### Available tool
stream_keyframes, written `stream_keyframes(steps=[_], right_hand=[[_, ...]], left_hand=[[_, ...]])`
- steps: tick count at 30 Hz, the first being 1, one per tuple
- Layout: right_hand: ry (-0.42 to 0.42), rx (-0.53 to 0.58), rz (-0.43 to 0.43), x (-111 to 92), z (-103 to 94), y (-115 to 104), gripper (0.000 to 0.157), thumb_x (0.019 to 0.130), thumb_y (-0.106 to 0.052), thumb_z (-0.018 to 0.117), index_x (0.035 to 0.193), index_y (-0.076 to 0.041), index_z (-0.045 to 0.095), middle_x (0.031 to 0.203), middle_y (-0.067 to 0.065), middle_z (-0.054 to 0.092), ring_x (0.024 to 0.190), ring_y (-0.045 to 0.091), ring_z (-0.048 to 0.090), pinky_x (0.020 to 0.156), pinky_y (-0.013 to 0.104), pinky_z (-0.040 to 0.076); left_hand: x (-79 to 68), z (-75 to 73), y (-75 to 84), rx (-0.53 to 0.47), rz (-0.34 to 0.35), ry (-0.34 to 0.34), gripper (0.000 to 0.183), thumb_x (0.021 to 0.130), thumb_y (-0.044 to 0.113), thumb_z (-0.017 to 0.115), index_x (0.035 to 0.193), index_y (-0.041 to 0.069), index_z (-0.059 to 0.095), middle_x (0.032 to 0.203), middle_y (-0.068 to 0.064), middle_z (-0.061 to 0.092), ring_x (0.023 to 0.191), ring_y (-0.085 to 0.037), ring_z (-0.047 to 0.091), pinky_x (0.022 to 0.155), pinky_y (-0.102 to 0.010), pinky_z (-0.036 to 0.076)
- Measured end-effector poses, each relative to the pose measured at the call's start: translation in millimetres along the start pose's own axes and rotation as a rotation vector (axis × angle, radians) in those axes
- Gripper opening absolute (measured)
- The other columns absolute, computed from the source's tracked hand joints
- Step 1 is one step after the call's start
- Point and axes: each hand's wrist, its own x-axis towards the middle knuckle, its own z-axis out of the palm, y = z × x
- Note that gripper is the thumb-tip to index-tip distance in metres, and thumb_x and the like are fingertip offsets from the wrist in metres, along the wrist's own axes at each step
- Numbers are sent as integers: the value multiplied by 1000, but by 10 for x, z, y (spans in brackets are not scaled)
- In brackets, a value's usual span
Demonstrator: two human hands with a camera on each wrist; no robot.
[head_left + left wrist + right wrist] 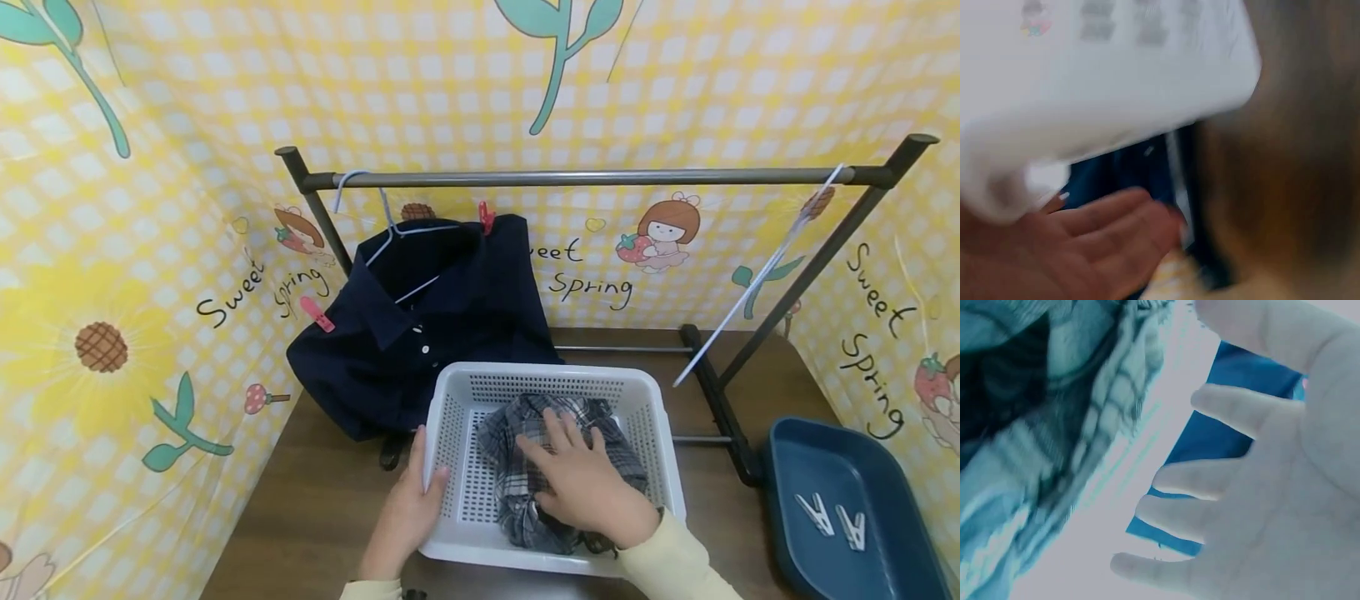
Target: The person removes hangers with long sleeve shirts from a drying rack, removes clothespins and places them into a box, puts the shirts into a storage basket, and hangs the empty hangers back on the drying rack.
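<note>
A white plastic basket (551,372) with perforated walls holds a crumpled grey plaid shirt (517,425). My left hand (405,508) grips the basket's left rim, thumb over the edge and fingers along the outside. In the left wrist view those fingers (1122,234) extend beside the white wall, blurred. Over the plaid shirt is my right hand (581,479), its fingers spread; in the right wrist view a gap shows between palm and cloth. Behind the basket a navy button shirt (465,308) hangs on a hanger, with pink clips (317,314) at its shoulders.
A dark metal rack (585,177) spans the back of the brown table (300,492). One bare white hanger (757,279) hangs at its right end. At the right, a blue tray (840,442) holds two white clothespins (815,514). Yellow checked cloth surrounds the table.
</note>
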Motion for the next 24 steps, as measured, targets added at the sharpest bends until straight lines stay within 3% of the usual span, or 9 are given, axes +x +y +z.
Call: stream_keyframes(steps=[5,8,11,17,24], right_hand=[[238,-80,104,-167,-41,142,86,77,-59,68,147,-22,34,153,25,5,138,44,5,95,72,15],[305,-106,169,-252,-51,214,96,73,-66,66,149,-22,29,152,27,1,137,45,1,94,73,16],[303,-94,193,-321,-38,243,103,68,-72,63,150,-23,25,153,26,-2,137,46,-2,92,74,16],[270,-79,194,-393,0,207,111,63,-78,61,152,-26,17,153,25,-6,136,48,-1,90,76,17],[268,-100,218,-439,18,223,120,57,-81,62,152,-25,16,153,22,-11,137,47,-4,91,76,12]], left_hand=[[-10,-208,132,301,211,48,77,91,37,61,151,14,18,147,-29,23,134,-47,21,96,-65,27],[-5,-298,288,366,338,73,77,89,42,63,151,18,23,150,-26,17,137,-44,12,98,-65,24],[26,-317,467,376,423,49,77,90,53,55,151,24,21,154,-19,6,140,-37,-1,103,-62,18],[59,-256,726,435,484,13,85,84,73,38,152,27,17,155,-14,-6,139,-30,-15,107,-58,7],[49,-176,839,479,510,41,98,75,73,54,152,31,9,154,-12,-16,139,-35,-15,107,-57,2]])
